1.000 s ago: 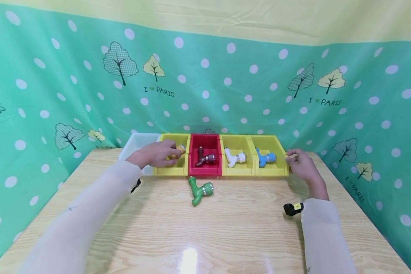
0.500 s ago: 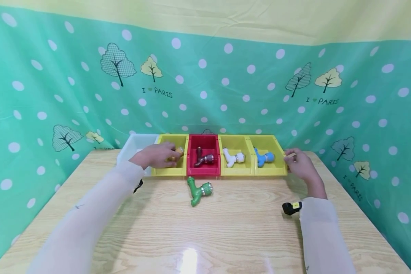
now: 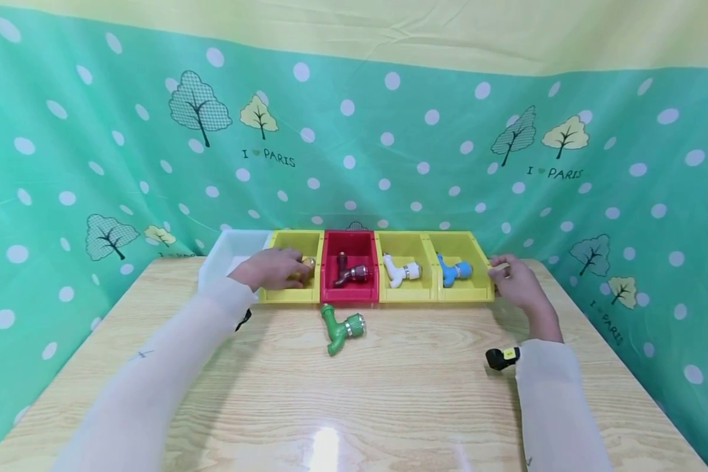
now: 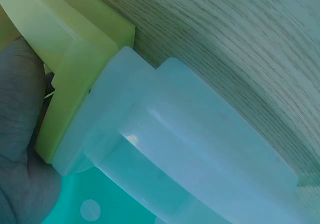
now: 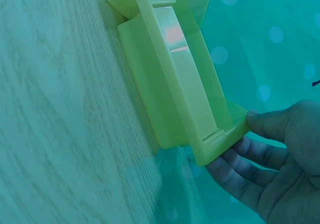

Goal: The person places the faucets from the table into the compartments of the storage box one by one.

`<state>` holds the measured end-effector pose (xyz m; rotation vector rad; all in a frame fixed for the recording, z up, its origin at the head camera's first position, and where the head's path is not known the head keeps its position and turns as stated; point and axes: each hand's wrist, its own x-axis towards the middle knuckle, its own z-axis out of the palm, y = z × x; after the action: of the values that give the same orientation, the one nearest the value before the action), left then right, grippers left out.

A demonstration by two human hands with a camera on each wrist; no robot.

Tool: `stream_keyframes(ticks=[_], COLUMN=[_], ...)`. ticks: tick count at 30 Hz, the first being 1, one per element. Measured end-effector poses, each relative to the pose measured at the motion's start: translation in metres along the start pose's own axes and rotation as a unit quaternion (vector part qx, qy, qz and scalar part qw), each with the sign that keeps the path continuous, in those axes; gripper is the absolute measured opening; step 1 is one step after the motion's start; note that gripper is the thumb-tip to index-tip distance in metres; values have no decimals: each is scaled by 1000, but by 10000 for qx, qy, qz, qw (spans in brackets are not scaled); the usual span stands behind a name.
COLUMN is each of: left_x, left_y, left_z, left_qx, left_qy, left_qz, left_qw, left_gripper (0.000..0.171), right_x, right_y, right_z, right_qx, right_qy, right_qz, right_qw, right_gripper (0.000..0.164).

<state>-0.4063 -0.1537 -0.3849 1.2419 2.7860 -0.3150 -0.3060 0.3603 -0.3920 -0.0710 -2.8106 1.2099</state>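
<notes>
In the head view my left hand reaches over the divider into the left yellow bin. Its fingers curl round an orange-yellow tap, of which only the knob end shows. At the row's other end, my right hand pinches the outer wall of the rightmost yellow bin; in the right wrist view the thumb lies on its rim and the fingers against its side. That bin contains a blue tap. A green tap lies on the table in front of the red bin.
A translucent white bin begins the row at the left. Inside the red bin is a dark brown tap, and a white tap lies in the middle yellow bin. A green dotted curtain hangs right behind the bins.
My left hand has shifted slightly right within its bin, and the orange-yellow tap has turned and sunk lower, so less of it shows. My right hand keeps its hold on the bin.
</notes>
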Motion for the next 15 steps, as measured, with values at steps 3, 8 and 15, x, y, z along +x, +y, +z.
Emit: stream_keyframes(ticks=[3, 8, 15], left_x=[2, 2, -3], left_y=[0, 2, 3], left_z=[0, -2, -4], left_qx=[49, 54, -60], left_qy=[-102, -206, -97], left_qz=[-63, -171, -202], left_qw=[9999, 9996, 9997], left_gripper=[12, 13, 20], right_x=[0, 0, -1], right_y=[0, -1, -1], right_z=[0, 0, 0], right_qx=[-7, -35, -9], right_qy=[3, 13, -32], right_qz=[-2, -8, 24], right_qw=[10000, 10000, 10000], right_gripper=[39, 38, 38])
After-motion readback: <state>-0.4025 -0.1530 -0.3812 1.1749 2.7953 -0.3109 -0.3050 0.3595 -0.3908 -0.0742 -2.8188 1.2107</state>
